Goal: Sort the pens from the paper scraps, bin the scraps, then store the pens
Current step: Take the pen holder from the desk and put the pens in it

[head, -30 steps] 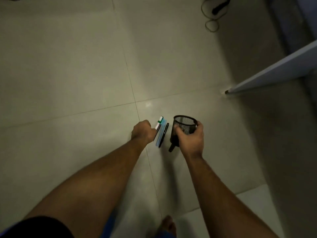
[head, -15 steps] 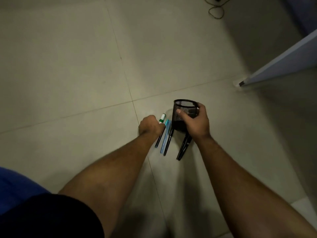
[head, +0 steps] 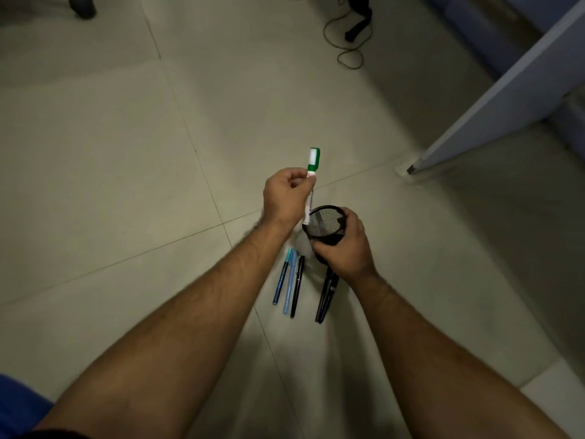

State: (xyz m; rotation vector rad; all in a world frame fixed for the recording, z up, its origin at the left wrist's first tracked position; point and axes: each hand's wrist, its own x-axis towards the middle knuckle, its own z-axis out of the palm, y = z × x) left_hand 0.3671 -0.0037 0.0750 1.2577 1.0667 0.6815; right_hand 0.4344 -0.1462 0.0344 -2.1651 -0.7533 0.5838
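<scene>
My left hand (head: 286, 198) pinches a white marker with a green cap (head: 312, 172), held upright, its lower end just at the rim of a black mesh pen cup (head: 324, 224). My right hand (head: 343, 247) grips that cup from the side and holds it lifted off the floor, tilted toward the marker. On the tiled floor below lie three pens side by side: a dark blue pen (head: 281, 282), a light blue pen (head: 289, 285) and a black pen (head: 297, 286). Two more dark pens (head: 326, 296) lie under my right wrist.
A grey-blue panel (head: 506, 90) runs diagonally at the right, its foot (head: 411, 167) on the floor. A cable and black plug (head: 354, 30) lie at the top. A dark round object (head: 82, 4) sits top left. No paper scraps show.
My left hand has lifted the green-capped marker off the floor and raised it beside the cup. My right hand has raised and tilted the cup. The other pens stay on the floor.
</scene>
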